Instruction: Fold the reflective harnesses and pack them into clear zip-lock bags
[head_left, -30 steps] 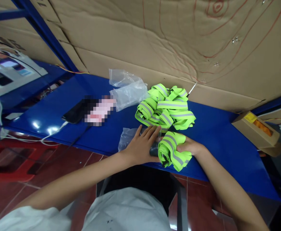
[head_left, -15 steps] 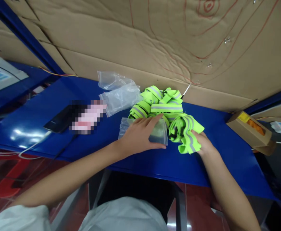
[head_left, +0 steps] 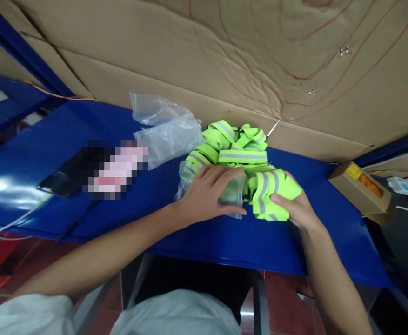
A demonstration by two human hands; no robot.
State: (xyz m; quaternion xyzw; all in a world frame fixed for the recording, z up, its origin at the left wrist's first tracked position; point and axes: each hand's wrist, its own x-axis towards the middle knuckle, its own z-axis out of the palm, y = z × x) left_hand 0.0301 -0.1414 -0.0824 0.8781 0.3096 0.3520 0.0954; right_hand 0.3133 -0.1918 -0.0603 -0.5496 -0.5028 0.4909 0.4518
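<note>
Clear plastic bags [head_left: 170, 139] and a heap of neon-green, grey-striped straps [head_left: 242, 156] lie farther back on the blue desk [head_left: 204, 239]. The right hand [head_left: 299, 208] grips a folded neon-green strap bundle [head_left: 267, 188], beside a transparent plastic pouch [head_left: 233, 193] under the spread left hand [head_left: 206, 191].

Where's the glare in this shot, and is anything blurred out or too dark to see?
Head view: white glare on the left end of the blue table; head view: blocky squares masking a pink item; head view: green straps bright, their grey stripes distinct; head view: the area below the table near-black, detail lost.
</note>
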